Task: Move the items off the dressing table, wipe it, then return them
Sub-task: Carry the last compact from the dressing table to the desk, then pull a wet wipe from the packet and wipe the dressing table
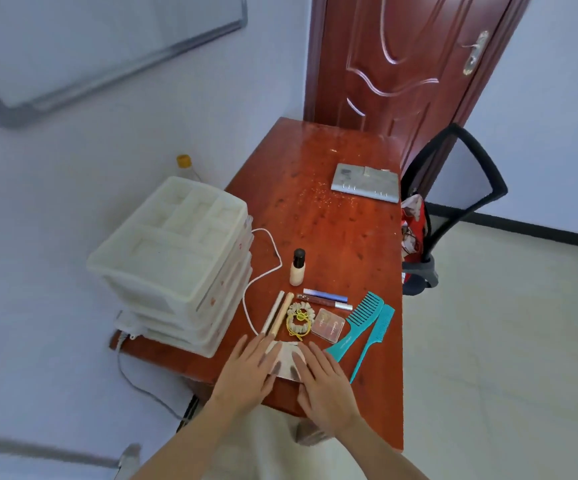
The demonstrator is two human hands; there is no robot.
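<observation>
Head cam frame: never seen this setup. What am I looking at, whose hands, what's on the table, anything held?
There is no robot here. One wide-angle camera worn on a person's head looks forward and down, so the two bare arms coming in from the bottom are the wearer's own.

The left hand and right hand lie flat, fingers straight, on a pale cloth at the near edge of the red-brown dressing table. They press it; neither hand grips anything.

Beyond the cloth lie two pale sticks, hair ties, a small makeup palette, two teal combs, some slim cosmetic tubes and an upright small bottle. A white drawer organiser stands on the left, a grey flat case at the far end.
</observation>
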